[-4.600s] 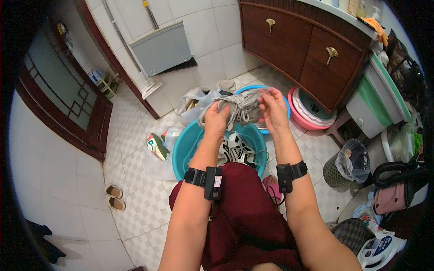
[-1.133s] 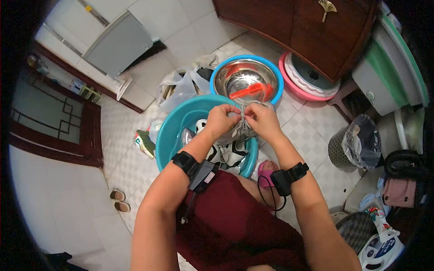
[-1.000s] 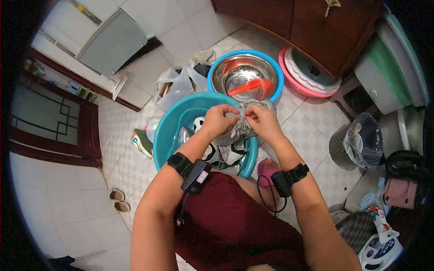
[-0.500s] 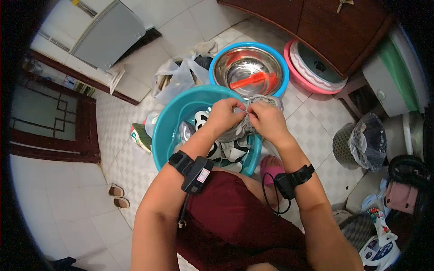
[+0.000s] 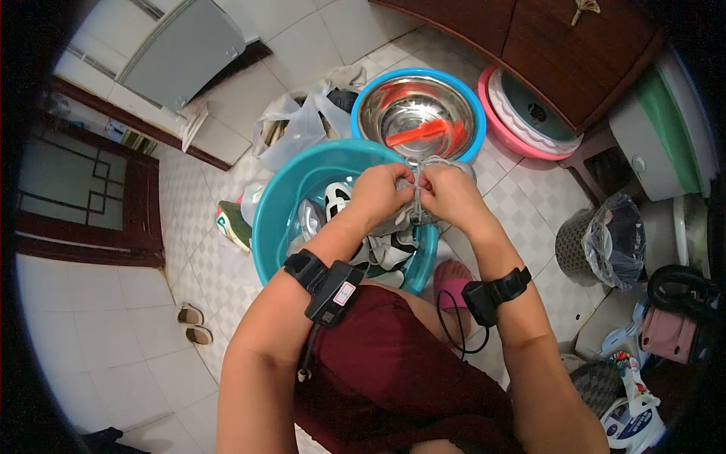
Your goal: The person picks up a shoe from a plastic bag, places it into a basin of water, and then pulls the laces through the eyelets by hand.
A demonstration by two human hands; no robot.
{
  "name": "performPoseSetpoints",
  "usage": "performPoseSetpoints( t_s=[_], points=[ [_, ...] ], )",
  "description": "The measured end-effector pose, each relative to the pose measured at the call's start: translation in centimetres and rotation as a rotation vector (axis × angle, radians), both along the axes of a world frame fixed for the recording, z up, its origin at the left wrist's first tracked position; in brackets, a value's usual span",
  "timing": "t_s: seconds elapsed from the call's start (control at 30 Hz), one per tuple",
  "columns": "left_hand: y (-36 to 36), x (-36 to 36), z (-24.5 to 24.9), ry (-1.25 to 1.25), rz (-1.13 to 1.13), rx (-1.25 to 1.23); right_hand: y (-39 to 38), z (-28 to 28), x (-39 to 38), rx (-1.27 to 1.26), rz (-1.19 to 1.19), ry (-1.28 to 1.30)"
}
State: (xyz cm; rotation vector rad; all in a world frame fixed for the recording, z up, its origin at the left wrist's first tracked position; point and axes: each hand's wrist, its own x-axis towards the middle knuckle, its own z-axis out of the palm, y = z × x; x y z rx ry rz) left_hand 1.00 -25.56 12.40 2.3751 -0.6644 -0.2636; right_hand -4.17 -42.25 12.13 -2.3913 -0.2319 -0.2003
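Observation:
A grey lace-up shoe (image 5: pixel 399 222) rests over the right rim of the teal basin (image 5: pixel 266 208), partly hidden by my hands. My left hand (image 5: pixel 380 195) is closed in a pinch at the shoe's laces, fingertips near the shoe's middle. Facing it, my right hand (image 5: pixel 452 195) also pinches at the laces, its thumb and forefinger close to the left ones. The exact strands between the fingers are too small to tell apart. Inside the basin, in water, lie a white-and-black shoe (image 5: pixel 337 198) and other white and dark shoes (image 5: pixel 392 251).
Behind the basin stands a blue-rimmed basin (image 5: pixel 476 144) with a steel bowl (image 5: pixel 370 106) and an orange brush (image 5: pixel 416 135). A plastic bag (image 5: pixel 291 140) sits to its left, stacked pink and white basins (image 5: pixel 529 147) to its right. A lined bin (image 5: pixel 582 246) stands farther right.
Both hands stay at the laces, with small finger movements; the left fingers have risen slightly. The view has shifted a little.

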Motion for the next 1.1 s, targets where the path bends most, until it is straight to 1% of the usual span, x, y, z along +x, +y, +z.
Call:
performPoseSetpoints(
  t_s=[0.17,0.27,0.37,0.47,0.57,0.77,0.87,0.97,1.07,1.1],
  points=[
    [0.1,0.1,0.2,0.066,-0.014,0.006,-0.2,-0.6,0.1,0.055,0.023,-0.019],
    [-0.1,0.2,0.9,0.056,-0.039,0.089,0.0,-0.5,0.1,-0.041,0.012,-0.039],
    [-0.1,0.3,0.5,-0.049,-0.092,0.101,0.2,-0.3,-0.1,-0.117,0.014,-0.116],
    [-0.3,0.0,0.7,-0.132,-0.131,0.117,0.3,0.0,0.0,-0.143,0.028,-0.107],
    [-0.2,-0.1,0.5,-0.151,-0.135,0.130,0.1,0.2,0.3,-0.152,0.071,-0.079],
    [-0.4,-0.1,0.8,-0.115,-0.089,0.171,-0.6,0.2,0.3,-0.047,0.150,-0.031],
    [-0.4,-0.1,0.7,-0.091,-0.076,0.148,-1.2,-0.2,0.2,0.076,0.166,0.023],
    [-0.3,-0.1,1.1,-0.038,-0.056,0.109,-1.1,-0.4,0.0,0.144,0.125,0.024],
    [-0.3,0.2,0.3,-0.045,-0.075,0.052,-0.5,-0.3,-0.4,-0.040,0.049,-0.151],
    [-0.3,0.2,0.3,-0.045,-0.083,0.056,-0.4,-0.3,-0.6,-0.058,0.042,-0.160]
  ],
)
